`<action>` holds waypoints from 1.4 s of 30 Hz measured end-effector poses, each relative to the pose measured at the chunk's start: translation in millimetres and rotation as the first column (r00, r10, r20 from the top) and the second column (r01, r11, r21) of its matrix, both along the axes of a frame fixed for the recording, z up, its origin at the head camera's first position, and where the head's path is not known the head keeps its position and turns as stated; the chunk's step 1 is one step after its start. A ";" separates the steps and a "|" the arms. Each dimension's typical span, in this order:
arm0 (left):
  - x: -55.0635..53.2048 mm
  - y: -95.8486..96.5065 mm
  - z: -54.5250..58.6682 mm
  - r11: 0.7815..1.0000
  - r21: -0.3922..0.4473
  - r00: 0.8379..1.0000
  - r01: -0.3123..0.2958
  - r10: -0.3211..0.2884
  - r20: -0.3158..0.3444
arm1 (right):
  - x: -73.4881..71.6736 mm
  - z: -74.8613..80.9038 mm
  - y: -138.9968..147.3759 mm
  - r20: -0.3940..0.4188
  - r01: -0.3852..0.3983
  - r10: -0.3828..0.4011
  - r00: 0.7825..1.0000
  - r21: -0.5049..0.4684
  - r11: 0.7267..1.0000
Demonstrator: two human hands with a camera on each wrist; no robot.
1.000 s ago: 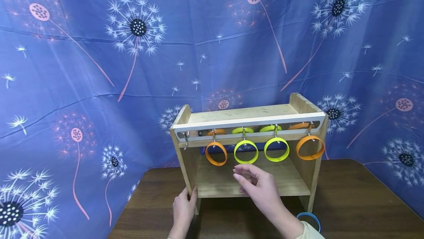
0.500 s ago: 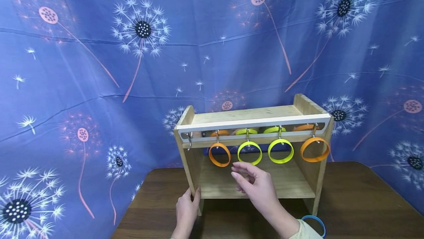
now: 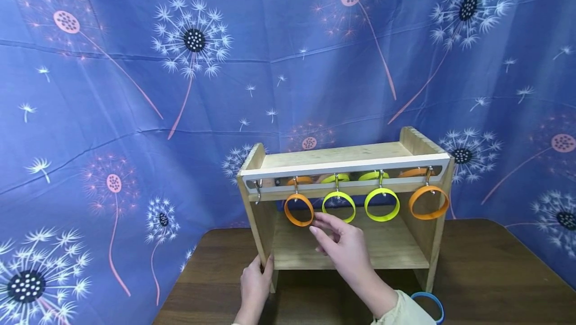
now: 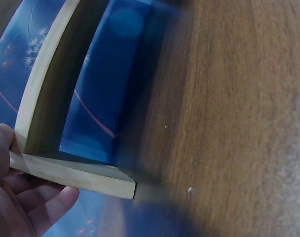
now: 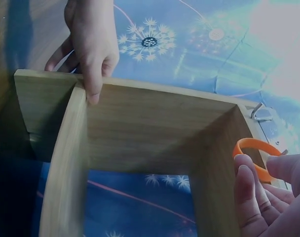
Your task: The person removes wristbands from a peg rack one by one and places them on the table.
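Observation:
In the head view my left hand (image 3: 255, 285) grips the left side panel of a small wooden shelf (image 3: 351, 257), thumb on the inner side and fingers outside. My right hand (image 3: 344, 245) is raised before the shelf, its fingertips at the lower right edge of the left orange wristband (image 3: 299, 222). In the right wrist view that orange wristband (image 5: 258, 144) lies between the thumb and fingers, which stand apart. The band still hangs from its hook. Two yellow-green wristbands (image 3: 339, 194) and another orange wristband (image 3: 428, 216) hang to its right.
The leftmost hook (image 3: 258, 194) on the shelf's metal rail (image 3: 360, 170) carries no band. A blue wristband (image 3: 427, 295) lies on the brown wooden table (image 3: 490, 270) at the shelf's front right. Behind hangs a blue dandelion-print cloth (image 3: 270, 40).
My right hand has moved slightly up and left, bringing its fingertips to the left orange wristband. The left hand keeps its grip on the shelf. The head view has shifted a little.

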State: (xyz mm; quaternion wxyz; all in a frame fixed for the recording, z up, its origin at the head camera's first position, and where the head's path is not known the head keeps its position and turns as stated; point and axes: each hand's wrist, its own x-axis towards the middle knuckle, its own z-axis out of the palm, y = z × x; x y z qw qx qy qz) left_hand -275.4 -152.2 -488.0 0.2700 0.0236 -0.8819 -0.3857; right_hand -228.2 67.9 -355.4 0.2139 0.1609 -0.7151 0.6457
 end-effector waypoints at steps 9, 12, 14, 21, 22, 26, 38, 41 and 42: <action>0.2 -0.2 1.5 1.000 -0.003 1.000 0.002 -0.002 -0.003 | -2.0 6.3 -7.3 0.043 0.012 -0.011 0.999 -0.020 1.000; 0.2 -0.2 1.6 1.000 -0.004 1.000 0.005 -0.005 -0.001 | -1.8 6.9 -7.8 0.054 0.018 -0.016 0.998 -0.026 1.000; 0.3 0.1 1.6 1.000 -0.005 1.000 0.007 -0.007 0.002 | -1.9 7.7 -8.0 0.057 0.022 -0.020 0.998 -0.025 0.999; 0.4 0.7 1.5 1.000 0.000 1.000 0.010 -0.010 -0.002 | -2.7 11.0 -9.5 0.060 0.019 -0.017 0.998 -0.041 0.999; 0.3 0.7 1.5 1.000 0.003 1.000 0.011 -0.011 0.000 | -2.5 11.4 -9.7 0.063 0.017 -0.014 0.998 -0.044 0.999; -0.4 0.4 0.4 1.000 0.003 1.000 0.005 -0.005 -0.003 | -2.2 12.1 -9.6 0.070 0.009 -0.005 0.998 -0.057 0.998; -0.2 0.1 -0.7 1.000 -0.011 1.000 -0.011 0.011 -0.015 | 3.2 15.5 -4.7 0.041 -0.005 0.009 0.999 -0.099 0.995; -0.6 -0.2 -0.4 1.000 -0.009 1.000 -0.014 0.014 -0.012 | 3.7 16.6 -3.7 0.029 -0.009 0.012 0.999 -0.111 0.994; -0.9 -0.3 -0.7 1.000 -0.008 1.000 -0.013 0.013 -0.011 | 3.9 16.8 -3.4 0.025 -0.009 0.012 1.000 -0.113 0.994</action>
